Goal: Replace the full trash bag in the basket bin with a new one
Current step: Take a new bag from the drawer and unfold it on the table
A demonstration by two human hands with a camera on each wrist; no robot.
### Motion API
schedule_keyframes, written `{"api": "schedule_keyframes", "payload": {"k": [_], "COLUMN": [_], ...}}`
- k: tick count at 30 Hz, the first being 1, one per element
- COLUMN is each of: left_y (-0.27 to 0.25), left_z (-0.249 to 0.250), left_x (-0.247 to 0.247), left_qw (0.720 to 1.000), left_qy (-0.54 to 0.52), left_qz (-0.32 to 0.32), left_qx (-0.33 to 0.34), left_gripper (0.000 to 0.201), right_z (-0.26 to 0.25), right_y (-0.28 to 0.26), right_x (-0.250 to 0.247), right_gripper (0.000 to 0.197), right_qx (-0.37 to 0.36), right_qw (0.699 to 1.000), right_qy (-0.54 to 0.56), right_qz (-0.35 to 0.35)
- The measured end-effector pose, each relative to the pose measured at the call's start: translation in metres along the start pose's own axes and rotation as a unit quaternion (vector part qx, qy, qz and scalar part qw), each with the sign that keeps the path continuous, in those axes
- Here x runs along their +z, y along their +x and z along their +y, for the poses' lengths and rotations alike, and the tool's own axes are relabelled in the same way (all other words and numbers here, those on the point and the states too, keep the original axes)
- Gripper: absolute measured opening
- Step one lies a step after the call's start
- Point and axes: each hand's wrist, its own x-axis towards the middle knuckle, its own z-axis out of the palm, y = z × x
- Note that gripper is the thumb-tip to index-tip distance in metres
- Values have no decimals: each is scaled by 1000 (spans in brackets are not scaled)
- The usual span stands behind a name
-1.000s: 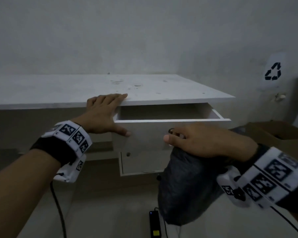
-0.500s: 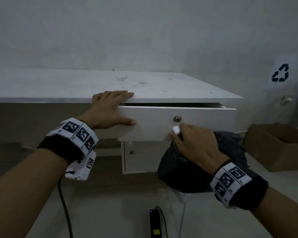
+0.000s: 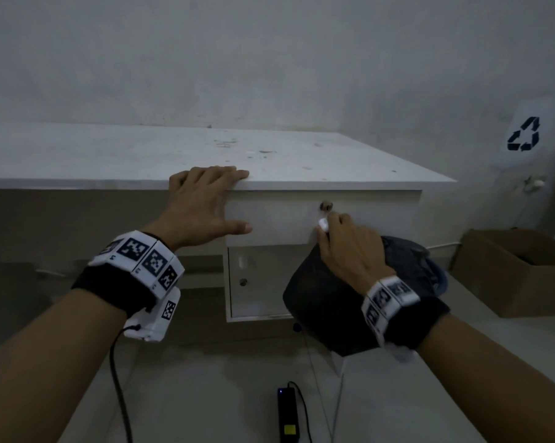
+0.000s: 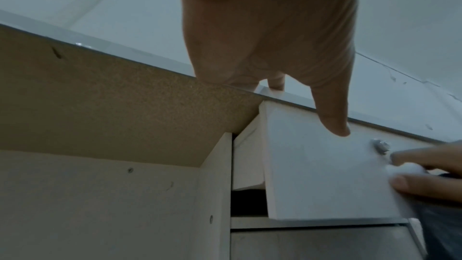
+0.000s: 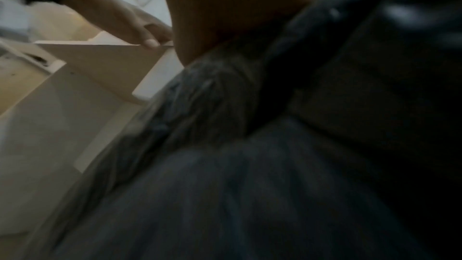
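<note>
A full black trash bag (image 3: 327,308) hangs in front of the white desk (image 3: 110,155), its gathered top gripped by my right hand (image 3: 333,231). That hand's fingertips also pinch a small white object (image 3: 323,223) against the drawer front (image 3: 285,219), just below the lock (image 3: 326,206). My left hand (image 3: 218,199) lies flat on the desk edge, with the thumb pressing the drawer front (image 4: 325,175). The left wrist view shows the drawer standing out a little. Blurred black bag (image 5: 250,165) fills the right wrist view. No basket bin is in view.
Below the drawer is a small cabinet door (image 3: 257,282). A brown cardboard box (image 3: 519,270) stands on the floor at the right, under a recycling sign (image 3: 523,134) on the wall. A black power adapter (image 3: 287,414) with cables lies on the floor between my arms.
The drawer went from wide open to almost shut. My right hand moved forward and up to the drawer front with the bag, the white object now showing in its fingertips. The left hand stayed on the desk edge.
</note>
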Motion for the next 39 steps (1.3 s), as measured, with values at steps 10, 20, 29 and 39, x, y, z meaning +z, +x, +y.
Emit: {"api": "schedule_keyframes", "payload": {"k": [10,20,29,39], "left_y": [0,2,3,2], "left_z": [-7,-11,-16,-12], "left_x": [8,15,20,16], "left_qw": [1000,999,996,996], "left_qy": [6,21,31,58], "left_qz": [17,41,72,53], "left_qx": [6,10,40,35], "left_gripper": [100,95,90,92], "right_z": [-8,-12,-14,-11], "right_y": [45,47,47,38], "right_x": [42,45,55,48], "right_gripper": [41,37,35,33], "right_qx": [47,109,147,135], "right_qw": [996,984,960,962], "right_qy": [77,140,229,226], "right_qz": [0,10,65,66]}}
